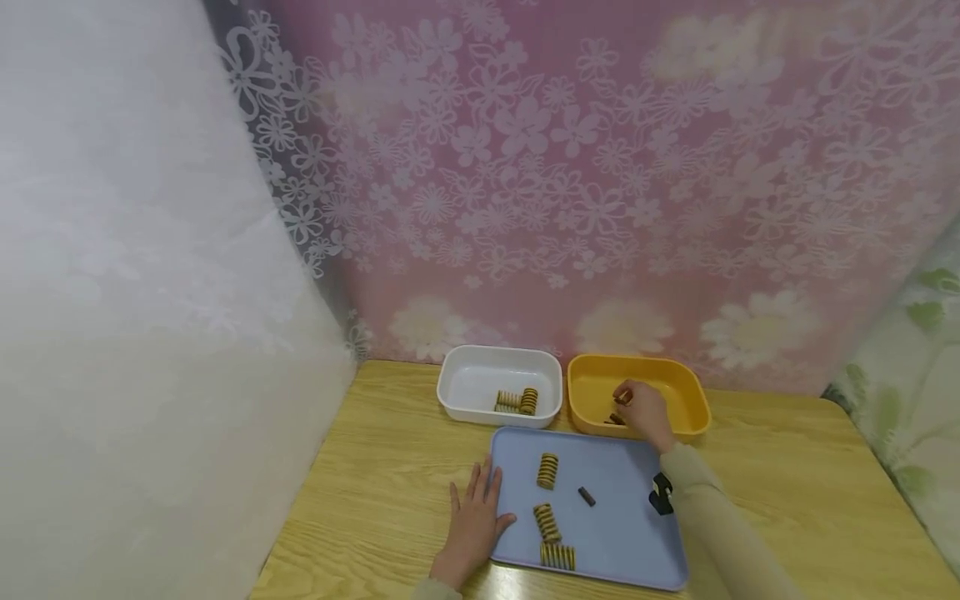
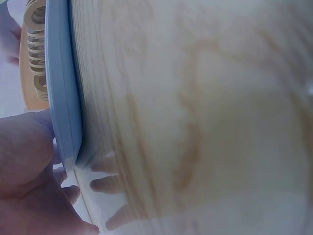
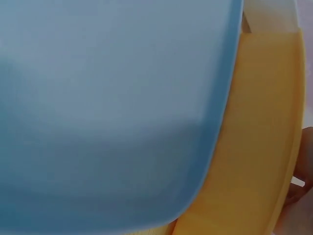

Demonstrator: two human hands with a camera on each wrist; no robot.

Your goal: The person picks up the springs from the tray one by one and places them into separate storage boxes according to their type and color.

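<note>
Leftmost, my left hand (image 1: 474,521) lay spread on the light wood-grain table (image 1: 367,467) at the side of the pale blue rectangular tray (image 1: 622,542), thumb reaching over the rim, gripping nothing. Just beyond stood the white, plastic-looking, round-cornered bin (image 1: 472,379), with ridged yellow-and-dark coil springs (image 1: 529,401) in its near right part. On the tray I had three more yellow-and-dark coils (image 1: 547,471) within view, the two nearest me set close together by the near edge. To the right of those lay a single small dark brown stub (image 1: 587,497), well inside the rim.

That stub was what I measured by: it sat leftward and nearer my body from my right fingertips, its long axis slanting from far left to near right, and my left thumb was the closer of the two.

Farthest right, within the walls of the yellow-orange bin (image 1: 684,404), a short dark brown rod (image 1: 622,399) appeared pinched in my right hand (image 1: 645,412), grip narrow, above similar dark pieces (image 1: 616,419) in the bin.
</note>
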